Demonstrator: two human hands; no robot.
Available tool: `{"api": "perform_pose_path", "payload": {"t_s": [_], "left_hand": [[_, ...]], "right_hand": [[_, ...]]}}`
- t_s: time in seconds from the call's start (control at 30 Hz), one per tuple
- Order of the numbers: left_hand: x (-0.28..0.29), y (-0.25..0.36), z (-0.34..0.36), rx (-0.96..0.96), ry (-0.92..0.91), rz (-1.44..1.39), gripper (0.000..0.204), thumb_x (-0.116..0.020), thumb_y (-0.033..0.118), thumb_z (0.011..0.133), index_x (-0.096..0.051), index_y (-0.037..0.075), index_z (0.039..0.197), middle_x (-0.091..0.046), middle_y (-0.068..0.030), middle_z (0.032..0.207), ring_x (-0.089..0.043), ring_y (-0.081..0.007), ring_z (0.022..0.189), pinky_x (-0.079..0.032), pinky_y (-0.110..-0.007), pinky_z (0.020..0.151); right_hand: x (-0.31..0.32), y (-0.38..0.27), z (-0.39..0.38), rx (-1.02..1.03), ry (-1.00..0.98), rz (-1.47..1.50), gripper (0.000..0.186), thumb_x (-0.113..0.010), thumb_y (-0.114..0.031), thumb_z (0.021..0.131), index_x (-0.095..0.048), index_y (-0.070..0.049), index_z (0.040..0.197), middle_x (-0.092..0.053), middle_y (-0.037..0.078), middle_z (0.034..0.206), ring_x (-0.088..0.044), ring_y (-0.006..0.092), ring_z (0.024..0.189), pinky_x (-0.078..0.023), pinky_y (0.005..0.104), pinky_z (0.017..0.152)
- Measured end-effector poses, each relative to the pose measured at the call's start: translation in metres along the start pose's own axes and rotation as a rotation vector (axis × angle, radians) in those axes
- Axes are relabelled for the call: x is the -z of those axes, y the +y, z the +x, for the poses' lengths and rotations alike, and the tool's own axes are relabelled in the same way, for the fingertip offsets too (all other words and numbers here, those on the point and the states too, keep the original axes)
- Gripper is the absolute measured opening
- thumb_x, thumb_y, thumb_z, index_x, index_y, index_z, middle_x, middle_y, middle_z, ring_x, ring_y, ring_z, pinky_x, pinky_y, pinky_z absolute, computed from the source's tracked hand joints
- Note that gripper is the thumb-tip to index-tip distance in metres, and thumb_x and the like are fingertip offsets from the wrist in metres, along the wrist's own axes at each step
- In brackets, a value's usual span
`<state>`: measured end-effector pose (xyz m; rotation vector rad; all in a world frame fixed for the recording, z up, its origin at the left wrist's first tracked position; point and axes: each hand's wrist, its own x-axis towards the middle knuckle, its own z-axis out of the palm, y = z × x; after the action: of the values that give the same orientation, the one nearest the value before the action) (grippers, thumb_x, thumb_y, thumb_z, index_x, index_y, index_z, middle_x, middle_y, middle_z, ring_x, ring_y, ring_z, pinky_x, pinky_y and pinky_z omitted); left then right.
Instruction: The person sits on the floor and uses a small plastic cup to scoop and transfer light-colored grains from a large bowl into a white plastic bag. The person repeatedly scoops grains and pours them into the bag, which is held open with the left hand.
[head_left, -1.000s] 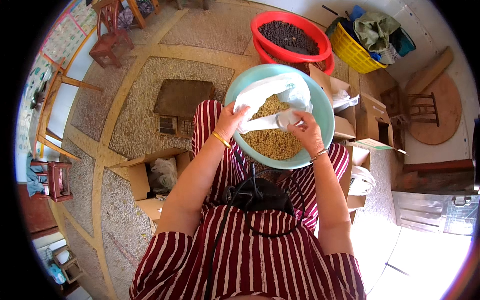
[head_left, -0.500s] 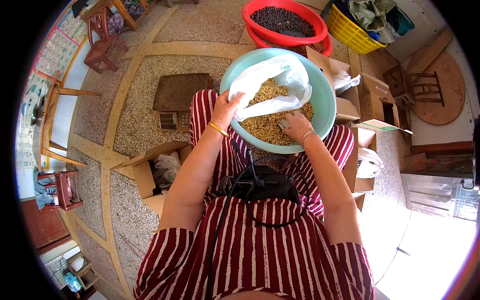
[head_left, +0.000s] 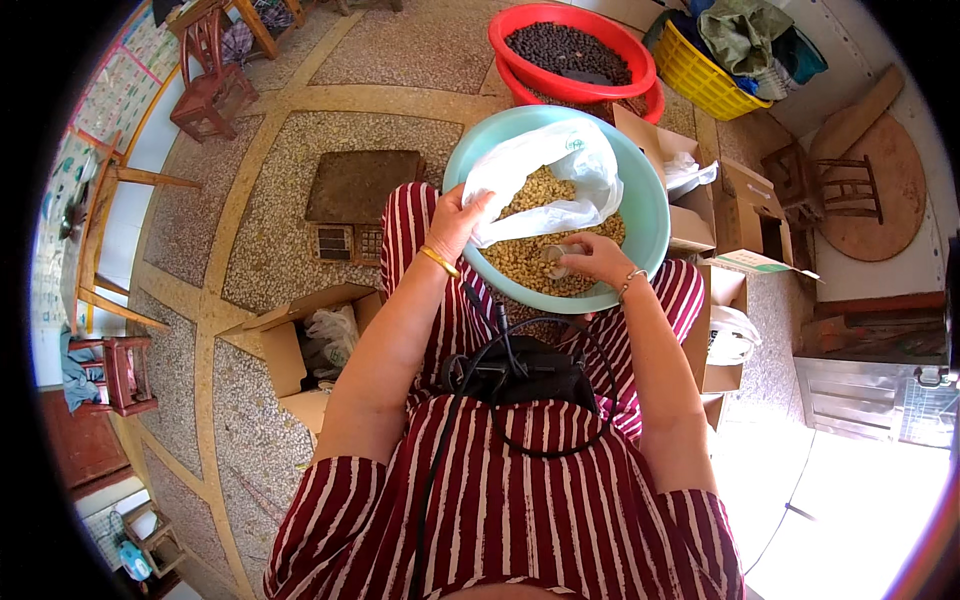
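A light blue basin [head_left: 656,205] rests at my lap, with small tan kernels [head_left: 515,265] spread over its bottom. Inside it a white plastic bag [head_left: 510,158] stands with its mouth spread, and more kernels show within. My left hand [head_left: 462,220] is closed on the bag's left edge, thumb on the inner side. With the fingers of my right hand [head_left: 598,262] I grip a small clear cup [head_left: 555,262], tilted among the loose kernels in front of the bag. How full the cup is I cannot make out.
Beyond the basin are stacked red basins [head_left: 643,70], the upper one holding dark round pieces, and a yellow basket [head_left: 700,75]. Cardboard boxes [head_left: 755,210] stand on the right, another box [head_left: 285,360] on the left. A low brown stool-like block [head_left: 362,185] sits left of the basin.
My right hand has turned and lifted a little out of the kernels, and the cup shows more plainly. My left hand keeps its hold on the bag.
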<state>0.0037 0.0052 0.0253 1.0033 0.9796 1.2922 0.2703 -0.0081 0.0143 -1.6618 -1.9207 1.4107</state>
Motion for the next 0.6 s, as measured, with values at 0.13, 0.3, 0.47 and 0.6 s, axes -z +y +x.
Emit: {"api": "perform_pose_path", "payload": {"t_s": [0.13,0.3,0.47,0.6], "left_hand": [[0.002,0.000,-0.001,0.007,0.005,0.011,0.029,-0.064,0.021,0.079,-0.060,0.000,0.099,-0.060,-0.0009,0.081,-0.054,-0.0067,0.067,-0.045,-0.022,0.060],[0.002,-0.001,-0.002,0.003,-0.015,-0.027,0.031,-0.064,0.021,0.079,-0.059,0.000,0.101,-0.060,-0.0015,0.084,-0.054,-0.0069,0.070,-0.045,-0.022,0.062],[-0.002,0.003,-0.003,0.027,-0.004,-0.030,0.034,-0.065,0.024,0.078,-0.058,0.000,0.102,-0.061,-0.0033,0.088,-0.055,-0.0092,0.076,-0.046,-0.023,0.067],[0.001,0.001,-0.004,0.011,0.011,0.017,0.035,-0.065,0.024,0.078,-0.059,-0.001,0.102,-0.061,-0.0041,0.089,-0.055,-0.0098,0.077,-0.045,-0.024,0.069]], "right_hand": [[0.010,-0.015,-0.013,-0.130,-0.071,0.360,0.044,-0.066,-0.029,0.074,-0.056,-0.001,0.107,-0.061,0.008,0.086,-0.058,0.0116,0.073,-0.046,0.0247,0.063],[0.029,-0.028,-0.019,-0.020,0.044,0.445,0.043,-0.066,-0.022,0.075,-0.053,0.001,0.110,-0.058,0.005,0.082,-0.055,0.0080,0.068,-0.044,0.0198,0.057],[0.034,-0.051,0.006,0.138,0.433,0.054,0.046,-0.069,-0.024,0.071,-0.055,-0.005,0.110,-0.058,0.009,0.087,-0.057,0.0200,0.077,-0.047,0.0290,0.071],[0.019,-0.077,0.023,0.275,0.676,-0.369,0.046,-0.069,-0.014,0.065,-0.056,-0.010,0.109,-0.049,0.017,0.108,-0.048,0.0314,0.100,-0.040,0.0397,0.087]]}}
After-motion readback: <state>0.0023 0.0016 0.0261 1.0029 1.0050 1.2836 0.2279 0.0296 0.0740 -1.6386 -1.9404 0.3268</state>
